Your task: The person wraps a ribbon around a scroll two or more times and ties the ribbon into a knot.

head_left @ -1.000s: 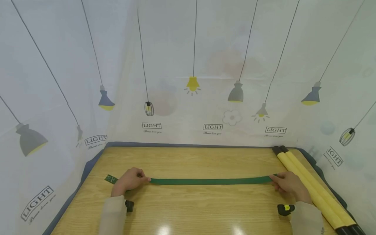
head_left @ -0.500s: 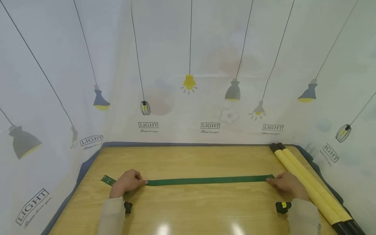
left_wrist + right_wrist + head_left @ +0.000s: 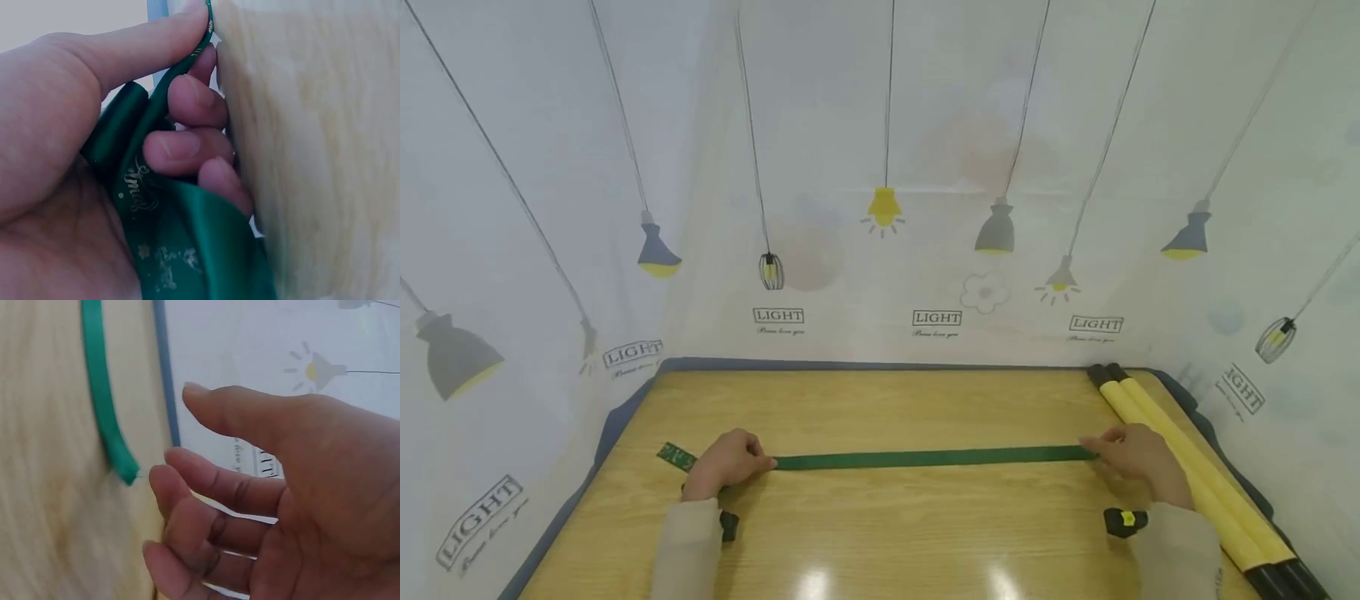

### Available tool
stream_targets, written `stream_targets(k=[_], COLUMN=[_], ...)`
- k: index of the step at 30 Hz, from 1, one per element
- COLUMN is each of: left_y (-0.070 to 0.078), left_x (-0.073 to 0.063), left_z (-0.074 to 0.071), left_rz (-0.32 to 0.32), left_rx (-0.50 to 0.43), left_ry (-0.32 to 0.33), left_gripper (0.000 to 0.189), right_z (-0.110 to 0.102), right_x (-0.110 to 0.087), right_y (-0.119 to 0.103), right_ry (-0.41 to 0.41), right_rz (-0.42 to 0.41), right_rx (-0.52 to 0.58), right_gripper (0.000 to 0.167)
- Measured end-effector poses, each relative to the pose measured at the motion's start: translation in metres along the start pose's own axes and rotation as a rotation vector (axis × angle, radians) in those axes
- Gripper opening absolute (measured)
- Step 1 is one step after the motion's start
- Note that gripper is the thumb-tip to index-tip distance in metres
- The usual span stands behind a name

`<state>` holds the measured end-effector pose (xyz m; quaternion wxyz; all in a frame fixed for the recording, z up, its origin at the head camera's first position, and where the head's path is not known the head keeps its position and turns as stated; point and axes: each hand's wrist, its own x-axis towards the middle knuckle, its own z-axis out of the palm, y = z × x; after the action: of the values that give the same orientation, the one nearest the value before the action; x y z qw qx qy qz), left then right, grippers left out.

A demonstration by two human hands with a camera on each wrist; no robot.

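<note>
A green satin ribbon (image 3: 925, 457) stretches nearly straight across the table between the two hands. My left hand (image 3: 726, 464) pinches it between thumb and fingers. In the left wrist view, more of the ribbon (image 3: 181, 237), printed with pale lettering, loops through the palm and under the fingers. Its printed tail (image 3: 676, 457) pokes out left of the wrist. At the other end, my right hand (image 3: 1138, 460) hovers with thumb and fingers apart. The right wrist view shows the ribbon's cut end (image 3: 127, 472) free, just beyond the fingertips of the right hand (image 3: 269, 487).
Two yellow tubes with black ends (image 3: 1202, 483) lie along the table's right side, beside the right hand. Below each wrist a black strap piece shows, the right one (image 3: 1125, 522) with a yellow mark. A lamp-printed white curtain (image 3: 850, 333) surrounds the wooden table (image 3: 880, 542).
My right hand has let go of the ribbon's end, its thumb and fingers parting. The left hand keeps its pinch. The view has shifted slightly.
</note>
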<state>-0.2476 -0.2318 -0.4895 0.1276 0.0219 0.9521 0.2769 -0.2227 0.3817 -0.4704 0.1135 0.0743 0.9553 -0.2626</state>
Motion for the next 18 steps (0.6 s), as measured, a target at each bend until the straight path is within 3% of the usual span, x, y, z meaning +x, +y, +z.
stream_targets(k=[7, 18], left_y=[0.001, -0.003], left_x=[0.005, 0.002], left_z=[0.001, 0.002], left_rz=[-0.006, -0.010], left_rx=[0.013, 0.012], left_ry=[-0.009, 0.002], left_gripper=[0.025, 0.026], right_z=[-0.011, -0.041], right_x=[-0.012, 0.005], right_y=[-0.006, 0.018], right_ry=[0.124, 0.154], right_rz=[-0.084, -0.147], right_rx=[-0.017, -0.116], right_gripper=[0.077, 0.101])
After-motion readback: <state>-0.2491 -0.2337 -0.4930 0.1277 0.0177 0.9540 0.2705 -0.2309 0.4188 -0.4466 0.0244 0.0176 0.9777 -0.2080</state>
